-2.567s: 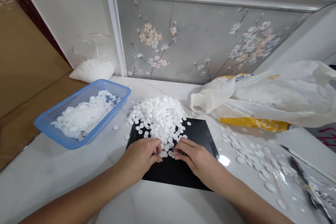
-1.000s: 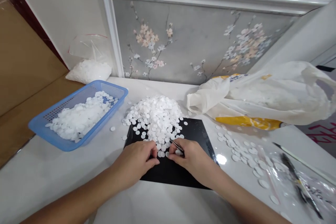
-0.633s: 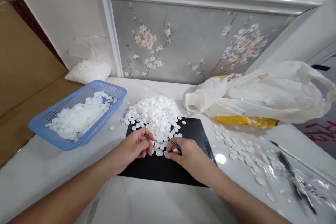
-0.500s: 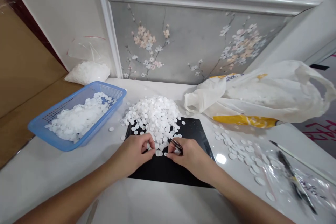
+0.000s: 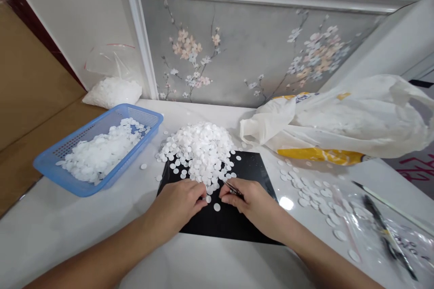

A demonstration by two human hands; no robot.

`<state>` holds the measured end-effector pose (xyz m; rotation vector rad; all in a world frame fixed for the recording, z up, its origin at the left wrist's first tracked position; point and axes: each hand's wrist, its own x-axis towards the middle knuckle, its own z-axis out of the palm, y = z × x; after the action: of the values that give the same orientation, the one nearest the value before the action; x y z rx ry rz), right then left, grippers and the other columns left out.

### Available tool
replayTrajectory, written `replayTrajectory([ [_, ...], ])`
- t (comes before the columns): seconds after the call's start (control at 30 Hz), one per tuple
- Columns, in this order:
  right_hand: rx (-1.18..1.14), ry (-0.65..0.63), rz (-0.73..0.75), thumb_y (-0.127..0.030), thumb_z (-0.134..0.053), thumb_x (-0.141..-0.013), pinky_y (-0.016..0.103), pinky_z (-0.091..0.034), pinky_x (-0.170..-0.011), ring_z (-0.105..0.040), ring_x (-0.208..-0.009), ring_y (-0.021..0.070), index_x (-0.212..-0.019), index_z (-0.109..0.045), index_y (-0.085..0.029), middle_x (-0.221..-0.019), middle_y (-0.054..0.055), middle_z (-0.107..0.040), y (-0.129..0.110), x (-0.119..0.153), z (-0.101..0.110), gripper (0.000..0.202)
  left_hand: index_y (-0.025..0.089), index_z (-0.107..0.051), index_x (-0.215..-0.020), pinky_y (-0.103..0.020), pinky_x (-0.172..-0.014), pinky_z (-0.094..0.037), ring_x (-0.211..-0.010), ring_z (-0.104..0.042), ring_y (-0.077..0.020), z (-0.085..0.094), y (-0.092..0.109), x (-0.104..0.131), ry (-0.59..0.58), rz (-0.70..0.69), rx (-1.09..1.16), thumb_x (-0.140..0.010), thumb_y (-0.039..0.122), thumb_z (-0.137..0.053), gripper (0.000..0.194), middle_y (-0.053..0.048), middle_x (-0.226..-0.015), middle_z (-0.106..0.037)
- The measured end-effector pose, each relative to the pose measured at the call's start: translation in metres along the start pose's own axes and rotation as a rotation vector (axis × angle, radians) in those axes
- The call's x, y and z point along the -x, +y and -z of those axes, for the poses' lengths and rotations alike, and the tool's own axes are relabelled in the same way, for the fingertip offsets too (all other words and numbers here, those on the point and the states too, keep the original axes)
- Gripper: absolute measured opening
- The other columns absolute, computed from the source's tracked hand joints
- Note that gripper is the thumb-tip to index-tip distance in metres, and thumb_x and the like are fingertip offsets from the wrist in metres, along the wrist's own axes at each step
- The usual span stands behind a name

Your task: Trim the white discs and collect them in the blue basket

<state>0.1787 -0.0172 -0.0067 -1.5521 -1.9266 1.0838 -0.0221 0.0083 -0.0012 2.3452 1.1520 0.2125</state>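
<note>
A heap of small white discs (image 5: 203, 144) spills onto the black mat (image 5: 233, 228). At the heap's front edge on the right, my right hand (image 5: 252, 198) is closed round dark metal tweezers (image 5: 233, 188), their tip pointing left toward the discs. Across from it, my left hand (image 5: 179, 201) has thumb and forefinger pressed together beside a disc lying at the fingertips. Whether anything is pinched inside them is hidden. One single disc (image 5: 217, 207) lies on the mat between the two hands.
To the left stands a blue basket (image 5: 98, 187) with more discs, a clear bag (image 5: 113, 92) behind it. On the right lie a white plastic bag (image 5: 339, 122), scattered discs (image 5: 315, 196), a black pen (image 5: 386, 235) and a clear zip bag (image 5: 362, 221). A framed floral panel (image 5: 244, 54) backs the table.
My left hand has moved slightly right, its fingers closing up near a disc. My right hand has shifted slightly right with the tweezers. A single disc now lies apart between the hands.
</note>
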Motion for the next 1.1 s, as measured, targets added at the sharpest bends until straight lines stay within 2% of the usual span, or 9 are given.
replayTrajectory([
  [0.17, 0.053, 0.019, 0.004, -0.015, -0.064, -0.071, 0.023, -0.036, -0.056, -0.050, -0.061, 0.0128, -0.066, -0.058, -0.020, -0.067, -0.003, -0.057, -0.006, 0.000, -0.010, 0.010, 0.022, -0.055, -0.076, -0.024, -0.059, -0.032, -0.066, -0.052, -0.0145, 0.003, 0.003, 0.001, -0.026, 0.002, 0.025, -0.078, 0.013, -0.047, 0.012, 0.001, -0.072, -0.059],
  [0.33, 0.004, 0.029, -0.070, -0.017, -0.059, -0.071, 0.022, -0.030, -0.048, -0.039, -0.049, 0.0097, -0.063, -0.048, -0.021, -0.055, -0.007, -0.045, -0.005, 0.002, -0.006, 0.014, 0.021, -0.057, -0.074, -0.025, -0.058, -0.031, -0.067, -0.053, -0.0152, 0.015, 0.000, 0.007, -0.090, -0.096, 0.009, -0.077, 0.008, -0.044, 0.019, 0.000, -0.074, -0.060],
  [0.4, -0.043, 0.029, -0.046, -0.014, -0.054, -0.072, 0.021, -0.032, -0.049, -0.039, -0.051, 0.0096, -0.066, -0.045, -0.021, -0.057, -0.007, -0.046, -0.003, 0.002, -0.003, 0.012, 0.022, -0.059, -0.077, -0.025, -0.060, -0.032, -0.071, -0.055, -0.0160, 0.021, 0.000, 0.010, -0.133, -0.124, 0.022, -0.077, 0.007, -0.044, 0.021, -0.001, -0.078, -0.062],
  [0.47, -0.113, -0.006, -0.021, -0.012, -0.049, -0.073, 0.021, -0.035, -0.051, -0.043, -0.055, 0.0100, -0.072, -0.047, -0.021, -0.063, -0.006, -0.053, -0.002, 0.003, -0.001, 0.009, 0.022, -0.059, -0.080, -0.024, -0.058, -0.031, -0.067, -0.055, -0.0152, 0.026, 0.001, 0.011, -0.140, -0.086, 0.041, -0.077, 0.008, -0.044, 0.021, 0.000, -0.076, -0.062],
  [0.57, -0.163, -0.046, -0.020, -0.014, -0.045, -0.078, 0.021, -0.036, -0.053, -0.048, -0.059, 0.0107, -0.077, -0.054, -0.021, -0.069, -0.005, -0.057, -0.004, 0.004, 0.000, 0.011, 0.023, -0.059, -0.081, -0.024, -0.054, -0.028, -0.057, -0.049, -0.0137, 0.029, 0.002, 0.010, -0.086, 0.011, 0.045, -0.078, 0.010, -0.042, 0.021, 0.002, -0.067, -0.058],
  [0.67, -0.116, -0.035, -0.023, -0.019, -0.050, -0.080, 0.022, -0.034, -0.053, -0.047, -0.059, 0.0113, -0.074, -0.058, -0.020, -0.066, -0.004, -0.056, -0.007, 0.004, -0.002, 0.010, 0.023, -0.058, -0.080, -0.024, -0.054, -0.026, -0.056, -0.047, -0.0136, 0.028, 0.002, 0.008, -0.049, 0.043, 0.060, -0.080, 0.012, -0.042, 0.020, 0.003, -0.064, -0.055],
  [0.83, -0.050, -0.011, 0.000, -0.020, -0.051, -0.083, 0.023, -0.035, -0.054, -0.049, -0.060, 0.0119, -0.076, -0.061, -0.021, -0.067, -0.004, -0.058, -0.007, 0.005, -0.006, 0.013, 0.023, -0.059, -0.080, -0.022, -0.055, -0.027, -0.062, -0.051, -0.0142, 0.019, 0.002, 0.006, -0.117, 0.032, 0.099, -0.082, 0.023, -0.052, 0.008, 0.003, -0.070, -0.058],
  [1.0, 0.003, -0.007, 0.065, -0.014, -0.055, -0.079, 0.023, -0.038, -0.060, -0.053, -0.066, 0.0131, -0.075, -0.062, -0.021, -0.073, -0.003, -0.060, -0.005, 0.005, -0.010, 0.010, 0.022, -0.057, -0.076, -0.023, -0.052, -0.024, -0.057, -0.045, -0.0130, 0.014, 0.006, 0.007, -0.159, 0.085, 0.162, -0.077, 0.020, -0.056, 0.003, 0.004, -0.061, -0.050],
  [1.1, 0.010, -0.020, 0.073, -0.012, -0.057, -0.078, 0.023, -0.039, -0.063, -0.054, -0.069, 0.0135, -0.077, -0.063, -0.021, -0.076, -0.001, -0.060, -0.009, 0.004, -0.013, 0.011, 0.021, -0.049, -0.073, -0.023, -0.051, -0.023, -0.055, -0.041, -0.0112, 0.014, 0.005, 0.009, -0.117, 0.091, 0.266, -0.078, 0.019, -0.051, 0.006, 0.005, -0.061, -0.048],
])
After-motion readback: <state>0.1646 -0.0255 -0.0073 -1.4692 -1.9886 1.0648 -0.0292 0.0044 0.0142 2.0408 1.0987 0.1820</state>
